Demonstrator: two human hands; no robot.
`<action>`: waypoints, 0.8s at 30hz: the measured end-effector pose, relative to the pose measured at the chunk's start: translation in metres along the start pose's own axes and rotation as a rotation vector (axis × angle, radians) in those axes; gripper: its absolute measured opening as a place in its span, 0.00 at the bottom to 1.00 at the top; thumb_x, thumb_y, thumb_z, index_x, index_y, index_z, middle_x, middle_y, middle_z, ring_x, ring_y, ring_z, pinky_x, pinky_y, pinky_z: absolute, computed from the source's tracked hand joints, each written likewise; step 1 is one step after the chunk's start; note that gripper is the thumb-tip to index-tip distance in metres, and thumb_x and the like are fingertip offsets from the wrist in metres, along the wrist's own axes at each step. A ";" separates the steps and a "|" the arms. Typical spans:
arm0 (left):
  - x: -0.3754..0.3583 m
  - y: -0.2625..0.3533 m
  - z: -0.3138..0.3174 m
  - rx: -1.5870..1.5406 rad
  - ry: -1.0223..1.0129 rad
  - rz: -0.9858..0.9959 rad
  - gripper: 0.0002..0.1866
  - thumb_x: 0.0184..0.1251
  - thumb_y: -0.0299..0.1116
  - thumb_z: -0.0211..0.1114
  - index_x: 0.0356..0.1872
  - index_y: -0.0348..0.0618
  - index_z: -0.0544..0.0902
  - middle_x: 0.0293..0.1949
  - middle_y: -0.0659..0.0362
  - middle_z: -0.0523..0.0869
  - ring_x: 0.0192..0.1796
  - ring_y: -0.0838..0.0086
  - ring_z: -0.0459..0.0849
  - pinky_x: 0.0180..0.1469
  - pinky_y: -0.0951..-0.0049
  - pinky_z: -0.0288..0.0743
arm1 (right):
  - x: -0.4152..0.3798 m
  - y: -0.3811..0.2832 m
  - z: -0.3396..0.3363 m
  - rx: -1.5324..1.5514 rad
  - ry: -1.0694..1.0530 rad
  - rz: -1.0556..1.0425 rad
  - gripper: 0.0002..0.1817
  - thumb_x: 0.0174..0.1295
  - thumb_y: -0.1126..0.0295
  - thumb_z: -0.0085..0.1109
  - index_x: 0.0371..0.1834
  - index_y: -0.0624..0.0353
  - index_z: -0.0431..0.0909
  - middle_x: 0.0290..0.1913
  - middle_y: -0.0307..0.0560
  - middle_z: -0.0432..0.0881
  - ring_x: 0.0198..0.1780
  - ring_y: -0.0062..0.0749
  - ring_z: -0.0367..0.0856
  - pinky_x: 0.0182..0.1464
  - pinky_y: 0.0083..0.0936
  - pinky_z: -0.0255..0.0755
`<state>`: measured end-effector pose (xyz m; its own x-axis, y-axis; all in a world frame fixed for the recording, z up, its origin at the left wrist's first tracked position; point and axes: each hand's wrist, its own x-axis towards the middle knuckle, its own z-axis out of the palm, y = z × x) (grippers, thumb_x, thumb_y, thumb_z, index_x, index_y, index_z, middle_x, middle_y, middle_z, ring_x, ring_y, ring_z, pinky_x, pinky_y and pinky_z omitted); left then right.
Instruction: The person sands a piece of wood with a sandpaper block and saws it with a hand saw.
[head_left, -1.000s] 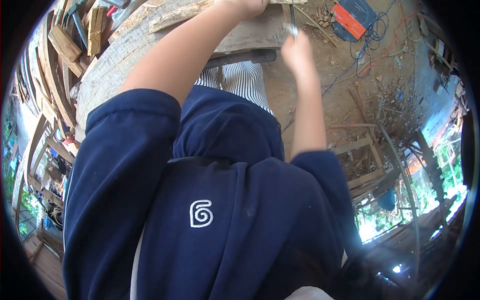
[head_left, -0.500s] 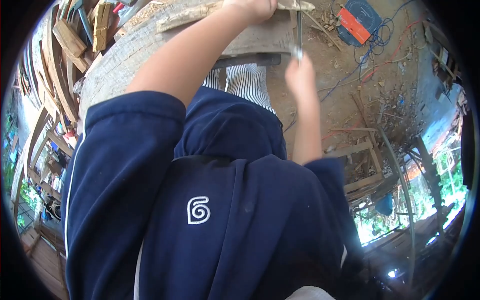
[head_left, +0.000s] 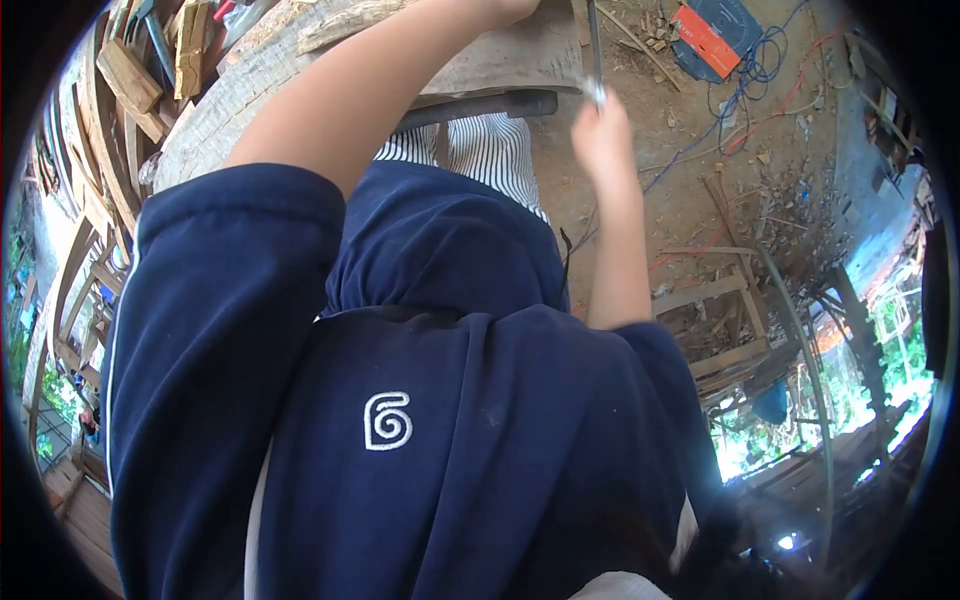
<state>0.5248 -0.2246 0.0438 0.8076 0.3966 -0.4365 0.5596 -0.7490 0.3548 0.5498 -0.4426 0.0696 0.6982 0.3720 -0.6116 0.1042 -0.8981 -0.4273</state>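
My right hand (head_left: 605,135) is closed around the handle end of a saw (head_left: 595,50), whose long thin blade appears nearly edge-on and runs up out of view. The blade stands beside the right end of the wooden bench (head_left: 520,60). At the top edge, my left hand (head_left: 512,8) is mostly cut off and its fingers are hidden. Near it, a rough strip of wood (head_left: 350,22) lies across the bench, partly behind my left forearm.
A dark bar (head_left: 475,108) runs along the bench's near edge, by my striped trouser legs. Wood offcuts (head_left: 130,80) and a hammer (head_left: 158,45) lie left. On the dirt floor right are an orange-and-black flat object (head_left: 712,40), blue cord (head_left: 755,80) and a wooden frame (head_left: 720,295).
The view has shifted, so the bench, the wood strip and my left hand sit higher, with more cut off. My right hand keeps its grip on the saw, slightly closer to the bench edge.
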 end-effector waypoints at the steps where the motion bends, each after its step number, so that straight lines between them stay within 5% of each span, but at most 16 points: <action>1: 0.004 0.001 -0.004 0.008 0.009 0.002 0.23 0.77 0.44 0.39 0.62 0.50 0.76 0.63 0.54 0.80 0.67 0.55 0.75 0.66 0.37 0.64 | 0.020 -0.011 0.001 -0.023 0.010 -0.009 0.16 0.68 0.71 0.49 0.56 0.61 0.79 0.43 0.67 0.84 0.49 0.62 0.84 0.52 0.46 0.77; 7: 0.006 -0.001 -0.005 0.008 0.026 0.012 0.23 0.76 0.44 0.40 0.61 0.49 0.77 0.62 0.51 0.81 0.65 0.54 0.77 0.66 0.38 0.65 | -0.043 0.010 0.007 0.032 0.064 -0.047 0.15 0.70 0.67 0.48 0.51 0.64 0.78 0.42 0.68 0.84 0.47 0.63 0.84 0.48 0.47 0.77; 13: 0.007 -0.003 -0.002 -0.030 0.005 0.030 0.23 0.76 0.44 0.40 0.62 0.49 0.77 0.61 0.49 0.81 0.65 0.53 0.77 0.66 0.41 0.65 | 0.034 -0.024 0.007 0.003 0.069 -0.053 0.14 0.70 0.67 0.48 0.52 0.61 0.78 0.40 0.71 0.84 0.49 0.67 0.83 0.49 0.50 0.78; 18: 0.004 -0.005 -0.003 0.111 0.064 0.014 0.23 0.76 0.43 0.41 0.59 0.47 0.79 0.58 0.48 0.84 0.63 0.51 0.79 0.64 0.46 0.70 | -0.030 0.010 0.004 0.067 0.035 -0.049 0.14 0.69 0.69 0.48 0.51 0.62 0.78 0.42 0.70 0.83 0.49 0.65 0.83 0.49 0.48 0.77; 24: 0.006 -0.009 0.003 -0.047 0.033 0.049 0.23 0.76 0.43 0.40 0.61 0.49 0.78 0.61 0.50 0.82 0.66 0.52 0.77 0.65 0.37 0.64 | 0.028 -0.029 0.008 0.019 0.028 -0.012 0.15 0.70 0.67 0.49 0.51 0.65 0.77 0.40 0.69 0.84 0.44 0.64 0.85 0.47 0.50 0.78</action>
<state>0.5242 -0.2171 0.0353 0.8396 0.3779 -0.3901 0.5266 -0.7424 0.4141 0.5605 -0.4046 0.0594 0.7167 0.3757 -0.5876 0.0994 -0.8889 -0.4472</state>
